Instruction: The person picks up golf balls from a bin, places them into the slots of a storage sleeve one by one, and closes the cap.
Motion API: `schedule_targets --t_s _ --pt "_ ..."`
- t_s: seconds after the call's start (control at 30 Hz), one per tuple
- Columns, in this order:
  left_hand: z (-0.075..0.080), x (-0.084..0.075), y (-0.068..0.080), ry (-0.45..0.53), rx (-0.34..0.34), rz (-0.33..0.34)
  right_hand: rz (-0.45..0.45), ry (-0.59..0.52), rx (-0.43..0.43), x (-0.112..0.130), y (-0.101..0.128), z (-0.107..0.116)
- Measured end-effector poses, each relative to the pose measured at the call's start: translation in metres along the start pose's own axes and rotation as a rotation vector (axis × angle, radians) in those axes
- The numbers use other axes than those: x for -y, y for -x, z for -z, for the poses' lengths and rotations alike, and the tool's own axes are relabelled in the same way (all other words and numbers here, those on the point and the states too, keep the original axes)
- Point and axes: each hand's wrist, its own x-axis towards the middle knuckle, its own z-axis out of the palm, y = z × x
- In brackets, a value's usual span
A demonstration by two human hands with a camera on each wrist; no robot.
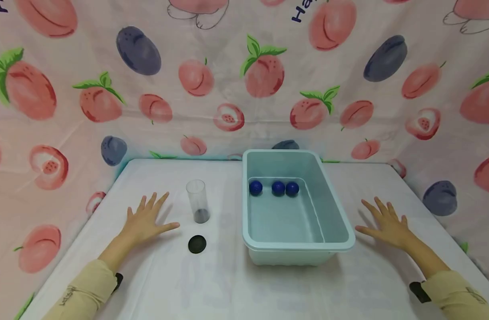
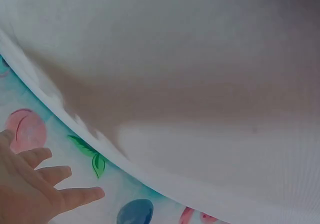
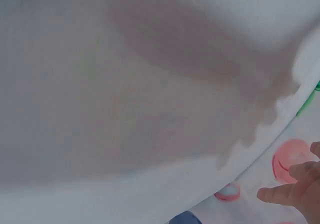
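Neither grip holds anything: left hand (image 1: 146,221) and right hand (image 1: 386,223) lie flat, fingers spread, on the tabletop (image 1: 228,284). Between them sits the tub (image 1: 336,209) with three blue balls (image 1: 278,188). Just right of the left hand stand the upright clear tube (image 1: 197,200) and its black lid (image 1: 197,244).

tub (image 1: 335,209): pale blue-green plastic, smooth, with a soft sheen on the rim
balls (image 1: 278,188): dark blue, smooth and slightly glossy
cup (image 1: 197,201): clear plastic, see-through, glossy wall
lid (image 1: 197,244): black, matt, looks like plastic
table cover (image 1: 228,284): white cloth, matt, fine weave
backdrop (image 1: 244,89): thin printed cloth with peaches and plums, matt, lightly creased
sleeves (image 1: 84,289): pale yellow knit cloth, soft, matt
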Motion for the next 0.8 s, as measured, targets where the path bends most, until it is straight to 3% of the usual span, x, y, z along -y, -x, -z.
schedule_targets --t_s 0.47,0.8 --pt "0.005 -0.002 -0.004 0.007 -0.107 -0.091 0.041 0.041 -0.013 0.004 -0.007 0.007" --pt "0.008 -0.009 -0.006 -0.008 -0.133 -0.128 0.042 0.025 0.014 0.014 -0.009 0.008"
